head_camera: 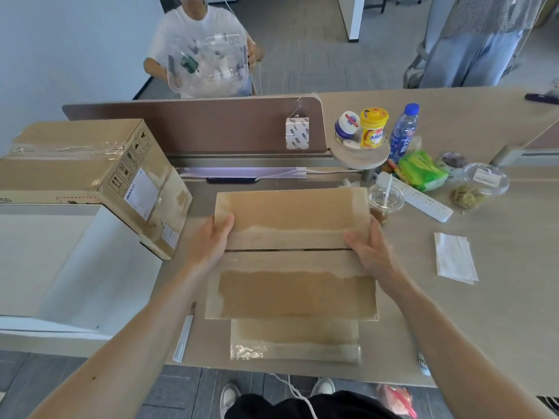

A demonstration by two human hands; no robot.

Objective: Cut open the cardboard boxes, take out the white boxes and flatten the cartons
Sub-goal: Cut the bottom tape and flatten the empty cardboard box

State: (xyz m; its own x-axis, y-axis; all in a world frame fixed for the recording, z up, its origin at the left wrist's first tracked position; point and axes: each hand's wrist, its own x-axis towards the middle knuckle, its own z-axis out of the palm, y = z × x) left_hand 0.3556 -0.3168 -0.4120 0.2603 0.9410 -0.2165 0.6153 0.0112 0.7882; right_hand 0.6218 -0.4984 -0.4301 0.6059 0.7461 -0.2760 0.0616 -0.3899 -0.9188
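Note:
A cardboard carton (296, 285) lies on the desk in front of me, its top flaps meeting at a dark slit. My left hand (213, 238) grips the left edge of the far flap, thumb on top. My right hand (367, 247) grips the right edge of the same flap. A lower flap (295, 340) with shiny tape sticks out toward me. A utility knife (185, 334) lies on the desk left of the carton. Two taped cardboard boxes (90, 164) stand stacked at the left. No white box shows inside the carton.
A plastic cup with a straw (385, 204), a power strip (423, 198), a green packet (422, 170), bottles (403, 131) and a folded white tissue (453, 257) sit at the right. A roll of tape (297, 133) hangs on the brown divider. A person holds a clear tub beyond it.

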